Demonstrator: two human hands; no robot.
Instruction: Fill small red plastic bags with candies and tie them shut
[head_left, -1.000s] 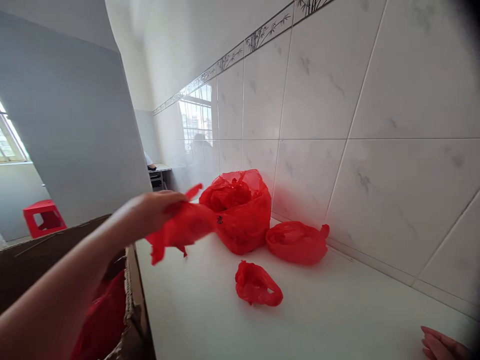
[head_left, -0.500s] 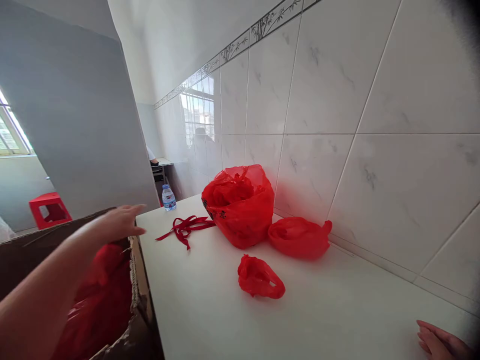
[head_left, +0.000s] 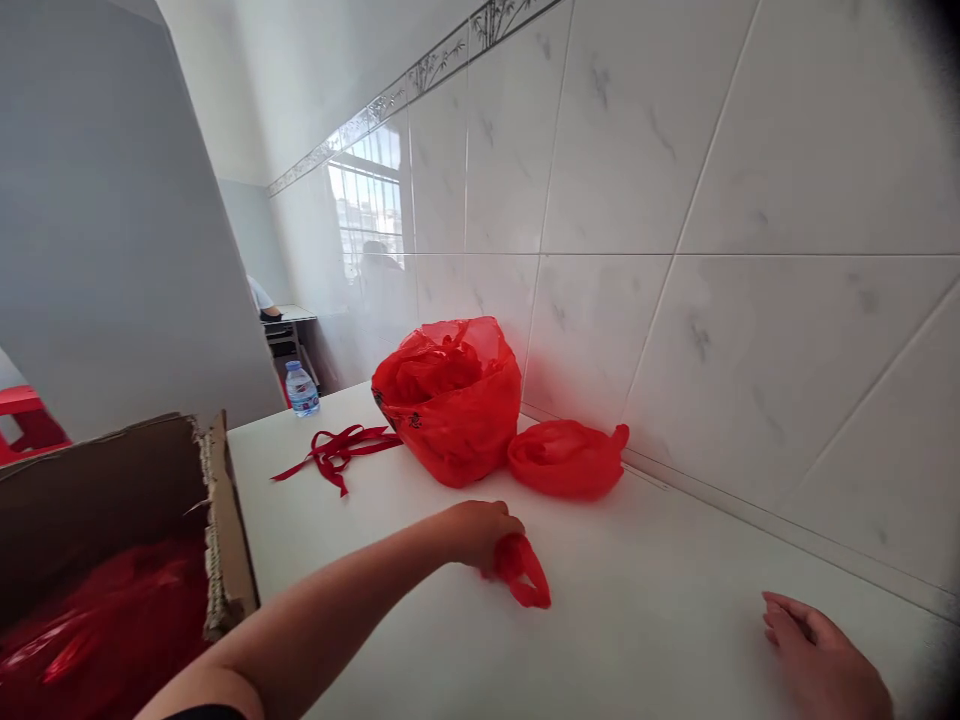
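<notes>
Item under inspection: the small crumpled red plastic bag [head_left: 513, 556], lying on the white tabletop [head_left: 645, 590], directly beneath the fingertips of the left hand [head_left: 480, 530]. The left fingers curl over its end; whether they pinch the film cannot be told, since the back of the hand hides the contact. A looped part of the bag projects to the right of the grip.

Just beyond the grip stands the large red plastic bag [head_left: 459, 445], open at the top and stuffed with crumpled red film (black characters are printed on its side). Beyond and to the right of the grip lies a bunched red bag [head_left: 566, 462], beside the large one. Beyond and to the left are a tangled dark-red ribbon [head_left: 336, 458] and a labelled water bottle [head_left: 302, 390], upright.

Well left of the grip, the cardboard box [head_left: 217, 520] contains more red plastic. Well to the right, the right hand [head_left: 829, 655] rests loosely curled, fingers parted from thumb, with nothing visible in it.

Progress, in judgement: partial. The large bag appears well filled; the two smaller bags lie outside it, and the box contents appear unsorted.
</notes>
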